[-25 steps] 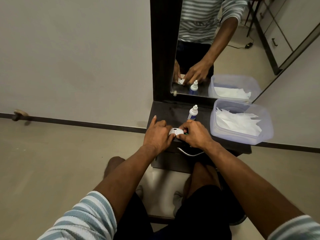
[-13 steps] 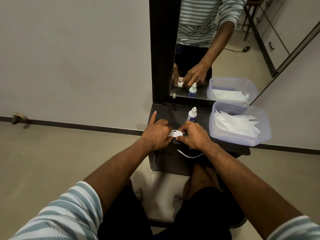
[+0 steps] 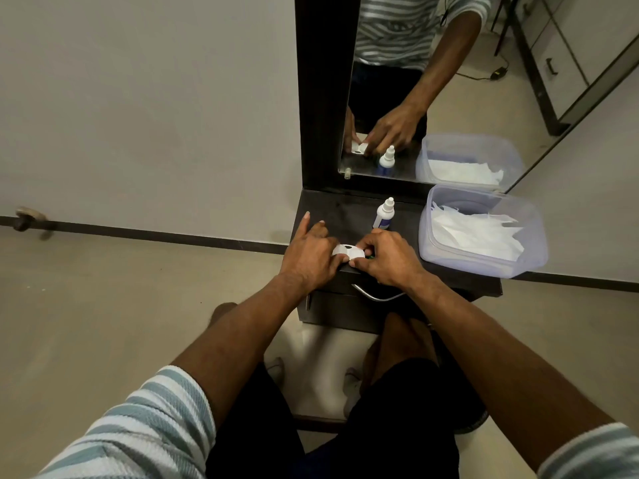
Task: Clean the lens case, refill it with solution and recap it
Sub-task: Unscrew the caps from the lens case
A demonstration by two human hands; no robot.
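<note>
A small white lens case [image 3: 346, 252] lies at the front edge of the dark vanity shelf [image 3: 340, 210]. My left hand [image 3: 311, 255] pinches its left end, index finger stretched out over the shelf. My right hand [image 3: 387, 259] grips its right end, where a bit of green shows under my fingers; I cannot tell whether that is a cap. A white solution bottle [image 3: 383, 214] with a blue label stands upright just behind my right hand, its nozzle cap on.
A clear plastic tub [image 3: 532, 243] holding white tissues fills the shelf's right side. A mirror [image 3: 449, 81] in a dark frame rises behind the shelf. A metal drawer handle [image 3: 375, 296] sits below my hands. My knees are under the shelf.
Both hands stay on the lens case with only small finger shifts. The view has tilted slightly, so the shelf sits a little higher in frame.
</note>
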